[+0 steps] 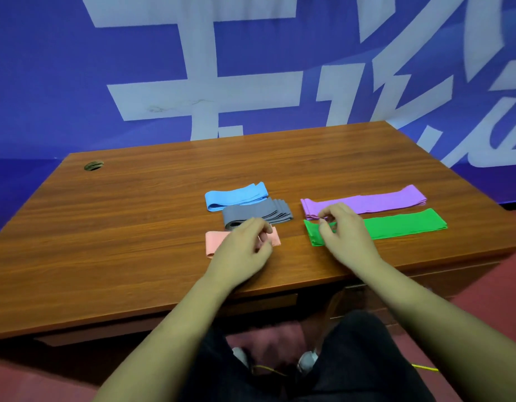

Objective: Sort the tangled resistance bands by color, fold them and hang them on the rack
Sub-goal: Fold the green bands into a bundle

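Five folded resistance bands lie on the wooden desk [129, 227]. A blue band [236, 197] is farthest back, with a grey band [256, 213] just in front of it and a pink band [214, 242] nearest me. To the right, a long purple band [367, 203] lies behind a long green band [401, 226]. My left hand [242, 250] covers the pink band's right half, its curled fingers gripping that end. My right hand [346, 233] sits over the green band's left end, thumb and forefinger pinching its edge. No rack is in view.
A round cable hole [93, 165] is set in the desk's far left corner. A blue banner with large white characters [193, 91] hangs right behind the desk. My legs and shoes are below the desk's front edge, on a red floor.
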{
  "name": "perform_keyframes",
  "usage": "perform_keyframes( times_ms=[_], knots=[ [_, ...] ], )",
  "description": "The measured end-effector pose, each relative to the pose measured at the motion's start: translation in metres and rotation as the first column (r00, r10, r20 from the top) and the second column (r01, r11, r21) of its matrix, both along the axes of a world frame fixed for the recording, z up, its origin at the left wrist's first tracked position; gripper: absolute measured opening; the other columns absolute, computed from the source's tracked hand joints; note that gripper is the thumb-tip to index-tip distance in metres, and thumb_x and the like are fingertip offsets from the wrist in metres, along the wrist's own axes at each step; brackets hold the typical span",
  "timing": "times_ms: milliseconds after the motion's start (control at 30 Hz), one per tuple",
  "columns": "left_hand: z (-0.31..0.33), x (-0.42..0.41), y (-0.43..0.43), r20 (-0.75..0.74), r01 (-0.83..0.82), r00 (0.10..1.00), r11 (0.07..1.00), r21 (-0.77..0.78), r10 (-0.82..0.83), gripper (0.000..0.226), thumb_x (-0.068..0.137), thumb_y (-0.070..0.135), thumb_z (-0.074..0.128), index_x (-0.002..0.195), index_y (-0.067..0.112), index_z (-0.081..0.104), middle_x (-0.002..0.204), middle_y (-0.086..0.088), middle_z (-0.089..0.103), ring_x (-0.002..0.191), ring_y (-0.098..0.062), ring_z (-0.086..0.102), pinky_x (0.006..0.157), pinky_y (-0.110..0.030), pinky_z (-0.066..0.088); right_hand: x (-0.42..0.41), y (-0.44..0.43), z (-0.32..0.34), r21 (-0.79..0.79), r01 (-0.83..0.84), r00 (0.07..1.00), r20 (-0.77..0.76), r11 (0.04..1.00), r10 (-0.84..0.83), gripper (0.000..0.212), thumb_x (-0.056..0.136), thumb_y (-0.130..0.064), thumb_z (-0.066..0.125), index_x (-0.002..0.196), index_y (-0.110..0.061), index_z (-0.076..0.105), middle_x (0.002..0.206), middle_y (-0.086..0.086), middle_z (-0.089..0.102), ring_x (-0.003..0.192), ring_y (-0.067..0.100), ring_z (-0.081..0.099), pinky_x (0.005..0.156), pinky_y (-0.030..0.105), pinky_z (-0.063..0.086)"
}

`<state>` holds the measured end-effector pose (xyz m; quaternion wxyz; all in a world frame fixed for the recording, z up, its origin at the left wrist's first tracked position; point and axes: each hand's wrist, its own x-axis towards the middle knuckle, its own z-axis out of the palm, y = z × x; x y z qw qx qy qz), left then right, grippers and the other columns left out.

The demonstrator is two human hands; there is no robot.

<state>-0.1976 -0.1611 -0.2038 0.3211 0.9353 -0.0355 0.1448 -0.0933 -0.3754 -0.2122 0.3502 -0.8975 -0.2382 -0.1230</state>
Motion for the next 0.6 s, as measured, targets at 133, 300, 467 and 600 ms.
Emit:
perform_keyframes(
  times_ms=[133,300,467,600],
  knots=[
    [-0.003,0.032,-0.050,-0.187,-0.069,0.981,0.992,-0.106,0.049,0.009,0.086,0.022,0.059,0.095,0.020,0.059,0.080,0.008,0.064,0.072,-0.010,0.059,0.070,-0.026,0.047,0.014,-0.049,-0.013,-0.178,0.044,0.999,0.000,0.983,-0.045,0.017,0.085,-0.010,0.058,0.100,-0.008,0.064,0.105,0.007,0.064,0.104,0.025,0.057,0.093,0.033,0.043],
    [-0.005,0.067,-0.084,-0.448,-0.350,0.871,0.893,-0.281,0.200,0.023,0.087,0.029,0.058,0.101,0.012,0.053,0.071,-0.008,0.073,0.060,-0.021,0.069,0.068,-0.033,0.058,0.008,-0.073,-0.025,-0.284,0.006,0.999,-0.047,0.959,-0.020,0.029,0.091,-0.020,0.054,0.117,-0.013,0.066,0.129,0.002,0.061,0.123,0.018,0.052,0.109,0.036,0.037],
    [-0.003,0.084,-0.100,-0.460,-0.413,0.820,0.908,-0.066,0.340,0.023,0.078,0.028,0.060,0.079,0.005,0.064,0.076,-0.008,0.068,0.076,-0.026,0.065,0.065,-0.033,0.051,0.004,-0.076,-0.031,-0.254,0.002,0.998,-0.065,0.967,-0.019,0.032,0.095,-0.022,0.051,0.125,-0.018,0.062,0.140,-0.002,0.053,0.132,0.014,0.045,0.114,0.032,0.030],
    [0.002,0.091,-0.112,-0.539,-0.393,0.775,0.919,0.000,0.331,0.021,0.079,0.029,0.063,0.089,0.010,0.061,0.091,-0.008,0.065,0.087,-0.028,0.063,0.064,-0.031,0.043,0.004,-0.077,-0.030,-0.238,0.002,0.996,-0.086,0.971,-0.023,0.033,0.096,-0.023,0.051,0.127,-0.021,0.061,0.141,-0.005,0.053,0.132,0.012,0.044,0.115,0.032,0.031]
  ],
)
